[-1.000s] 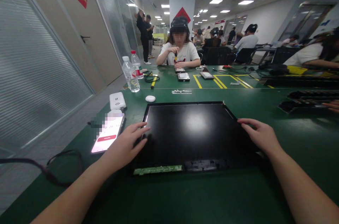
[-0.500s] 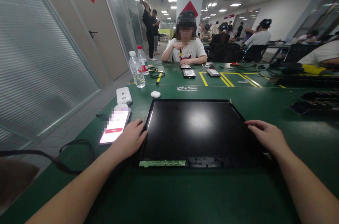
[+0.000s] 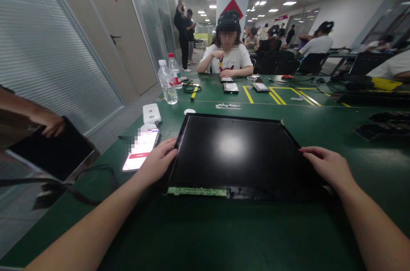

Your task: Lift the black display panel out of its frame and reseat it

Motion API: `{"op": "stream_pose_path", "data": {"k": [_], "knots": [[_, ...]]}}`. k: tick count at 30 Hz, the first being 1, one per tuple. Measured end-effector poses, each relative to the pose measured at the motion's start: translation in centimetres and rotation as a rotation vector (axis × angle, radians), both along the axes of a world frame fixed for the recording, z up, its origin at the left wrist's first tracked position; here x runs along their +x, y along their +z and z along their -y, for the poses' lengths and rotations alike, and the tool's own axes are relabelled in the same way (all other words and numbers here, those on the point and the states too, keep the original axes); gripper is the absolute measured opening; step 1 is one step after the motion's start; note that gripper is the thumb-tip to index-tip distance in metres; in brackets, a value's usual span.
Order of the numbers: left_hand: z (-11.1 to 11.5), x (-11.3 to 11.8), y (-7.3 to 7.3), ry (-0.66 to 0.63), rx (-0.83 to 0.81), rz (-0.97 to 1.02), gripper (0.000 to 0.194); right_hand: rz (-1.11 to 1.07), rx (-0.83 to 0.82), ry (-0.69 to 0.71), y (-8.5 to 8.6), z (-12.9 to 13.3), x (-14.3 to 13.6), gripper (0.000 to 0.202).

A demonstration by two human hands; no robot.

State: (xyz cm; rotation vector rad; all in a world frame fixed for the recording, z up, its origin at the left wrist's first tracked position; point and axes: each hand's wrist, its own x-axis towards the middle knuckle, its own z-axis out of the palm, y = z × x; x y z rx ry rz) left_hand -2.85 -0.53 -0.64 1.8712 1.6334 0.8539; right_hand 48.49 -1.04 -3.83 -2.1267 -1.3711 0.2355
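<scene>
Head camera: I see the flat black rectangular screen panel above the green tabletop, its left side now raised. The left hand, half curled, grips its left edge; the right pinches the right. A white oval case has become partly hidden; a co-worker's hand holding a flat dark sheet has appeared.

White oval case peeks out, near part hidden behind black panel! Right hand, lower fingers apparently lost in shadow. Another person's arm sliced off by left edge. Phone partly pixelated. Dark parts, far right, too blurred to name.
</scene>
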Motion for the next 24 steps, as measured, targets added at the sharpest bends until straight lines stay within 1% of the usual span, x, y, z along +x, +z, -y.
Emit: {"op": "stream_pose_path", "data": {"k": [3, 5, 7, 9, 12, 18, 21, 24], "knots": [[0.5, 0.6, 0.5, 0.162, -0.142, 0.275, 0.041, -0.006, 0.005, -0.002, -0.1, 0.0, 0.2, 0.03], [0.9, 1.2, 0.9, 0.255, -0.275, 0.483, 0.042, -0.011, 0.001, -0.008, -0.1, 0.1, 0.2, 0.03], [1.2, 1.8, 1.2, 0.315, -0.412, 0.679, 0.048, -0.021, -0.01, -0.016, -0.1, 0.1, 0.1, 0.031], [1.4, 2.4, 1.6, 0.344, -0.456, 0.811, 0.051, -0.032, -0.016, -0.024, 0.1, 0.1, 0.0, 0.032], [1.5, 3.0, 2.1, 0.377, -0.459, 0.902, 0.052, -0.037, -0.03, -0.033, 0.2, 0.1, -0.2, 0.033], [1.7, 3.6, 2.7, 0.441, -0.483, 0.944, 0.05, -0.046, -0.021, -0.028, 0.3, 0.1, 0.0, 0.032], [1.7, 3.8, 2.6, 0.445, -0.495, 0.979, 0.052, -0.052, -0.035, -0.028, 0.3, 0.2, 0.0, 0.033], [1.5, 3.7, 2.2, 0.428, -0.499, 1.043, 0.051, -0.037, -0.022, -0.025, 0.3, 0.1, -0.1, 0.03]]}}
